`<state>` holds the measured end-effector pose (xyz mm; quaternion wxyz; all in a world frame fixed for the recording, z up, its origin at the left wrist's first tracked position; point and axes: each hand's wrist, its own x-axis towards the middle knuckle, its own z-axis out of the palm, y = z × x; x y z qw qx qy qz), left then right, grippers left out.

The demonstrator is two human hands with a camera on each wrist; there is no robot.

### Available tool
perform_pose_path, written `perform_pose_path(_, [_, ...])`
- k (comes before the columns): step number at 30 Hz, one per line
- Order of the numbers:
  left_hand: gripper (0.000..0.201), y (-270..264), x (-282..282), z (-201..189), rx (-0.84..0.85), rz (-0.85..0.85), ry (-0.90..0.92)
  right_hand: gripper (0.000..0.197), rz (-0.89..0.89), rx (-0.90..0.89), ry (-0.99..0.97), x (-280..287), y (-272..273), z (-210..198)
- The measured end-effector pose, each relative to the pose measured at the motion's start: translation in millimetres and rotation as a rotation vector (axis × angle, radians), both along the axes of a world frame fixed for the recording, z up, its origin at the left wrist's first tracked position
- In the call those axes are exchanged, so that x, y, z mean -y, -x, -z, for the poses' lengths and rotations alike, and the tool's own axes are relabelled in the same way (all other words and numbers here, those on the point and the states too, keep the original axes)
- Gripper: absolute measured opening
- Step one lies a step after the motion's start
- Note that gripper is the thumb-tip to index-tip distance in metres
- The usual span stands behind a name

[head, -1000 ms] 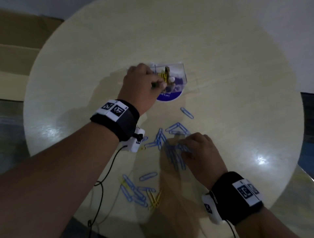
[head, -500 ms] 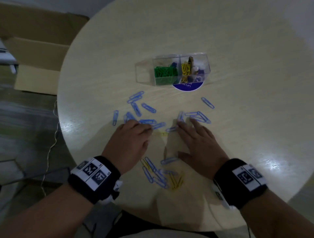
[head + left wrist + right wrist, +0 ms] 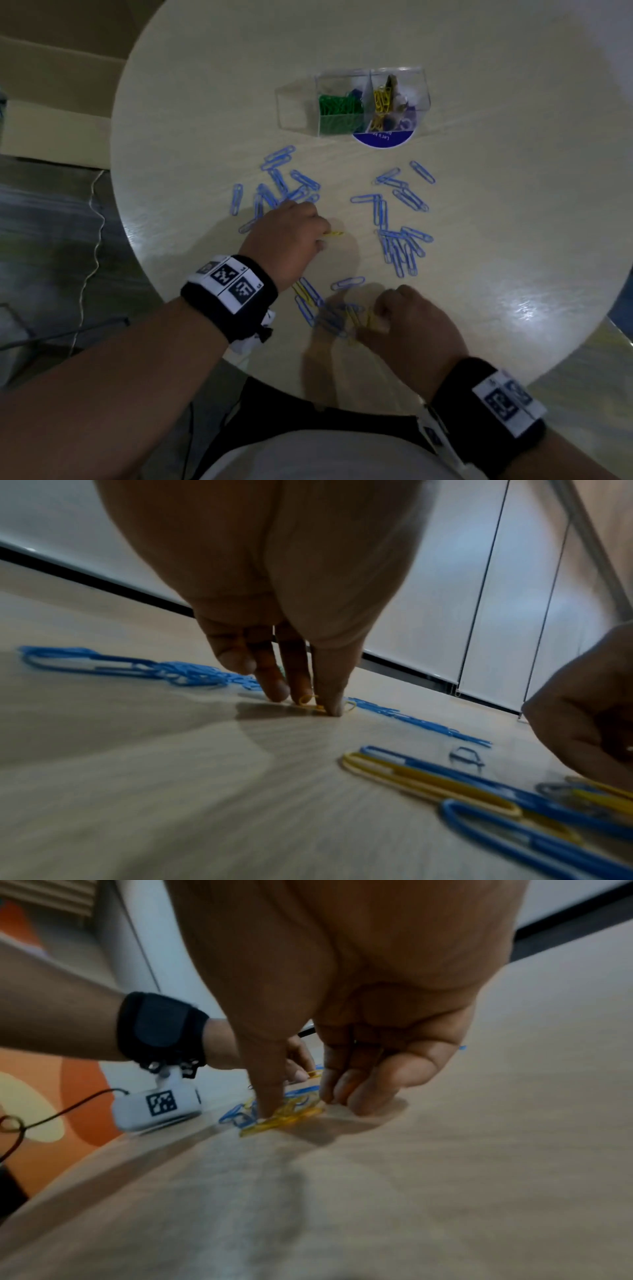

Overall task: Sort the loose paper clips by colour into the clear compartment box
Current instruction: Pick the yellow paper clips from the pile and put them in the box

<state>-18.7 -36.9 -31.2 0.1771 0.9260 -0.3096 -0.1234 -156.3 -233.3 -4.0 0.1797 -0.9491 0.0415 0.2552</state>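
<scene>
The left hand (image 3: 287,236) pressed straight fingertips (image 3: 330,707) on a yellow clip (image 3: 333,234); the right hand (image 3: 407,325), fingers bent, pinned more yellow clips (image 3: 284,1118) near the table (image 3: 513,240) edge. Each probably needed sliding free and pinching by one end. Blue clips (image 3: 399,250) tangled with the yellow ones could come along. The box (image 3: 356,99) sat well beyond, green and yellow already inside.

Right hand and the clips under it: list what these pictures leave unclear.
- Head view: the right hand covers part of the yellow clips, so whether it grips any is hidden.
- Right wrist view: motion blur smears the clips; no count possible.
- Head view: the clear box behind the yellow compartment holds small dark and pale bits, too dim to name.
</scene>
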Motion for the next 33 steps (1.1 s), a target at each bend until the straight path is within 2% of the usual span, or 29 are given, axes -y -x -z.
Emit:
perform_pose_path(3, [0.003, -1, -8, -1, -0.044, -0.05, 0.005, 0.015, 0.006, 0.108, -0.076, -3, 5, 9])
perform_pose_path(5, [0.003, 0, -18, -8, -0.062, -0.064, -0.008, 0.009, 0.033, 0.149, -0.089, -2, 3, 9])
perform_pose_path(7, [0.006, 7, -32, -14, -0.075, -0.029, 0.035, 0.007, 0.07, 0.171, -0.082, 1, 0, 8])
perform_pose_path(9, [0.017, 25, -46, -17, -0.103, 0.052, 0.064, 0.008, 0.113, 0.181, -0.062, 5, -4, 6])
perform_pose_path(12, [0.027, 52, -63, -9, -0.095, 0.126, 0.021, 0.011, 0.133, 0.179, -0.037, 10, -8, 5])
perform_pose_path(17, [0.022, 48, -77, -3, 0.051, -0.016, -0.016, 0.012, 0.217, 0.209, -0.037, 15, -12, 3])
perform_pose_path(19, [0.021, 44, -80, -7, 0.06, -0.054, -0.026, 0.012, 0.215, 0.205, -0.029, 17, -14, 1])
perform_pose_path(21, [0.022, 42, -80, -9, 0.027, -0.048, -0.019, 0.014, 0.161, 0.21, -0.01, 21, -15, 0])
perform_pose_path(24, [0.02, 43, -79, -5, 0.018, 0.008, -0.002, 0.017, -0.02, 0.224, -0.035, 27, -11, -2])
perform_pose_path(27, [0.022, 46, -80, 1, 0.012, 0.021, -0.003, 0.029, -0.186, 0.153, -0.054, 29, -3, -4])
perform_pose_path(31, [0.024, 50, -78, 3, 0.034, -0.015, -0.034, 0.012, -0.283, 0.153, -0.012, 22, 4, 0])
perform_pose_path(33, [0.025, 51, -76, 2, 0.038, -0.026, -0.037, 0.016, -0.284, 0.161, 0.018, 19, 5, 4])
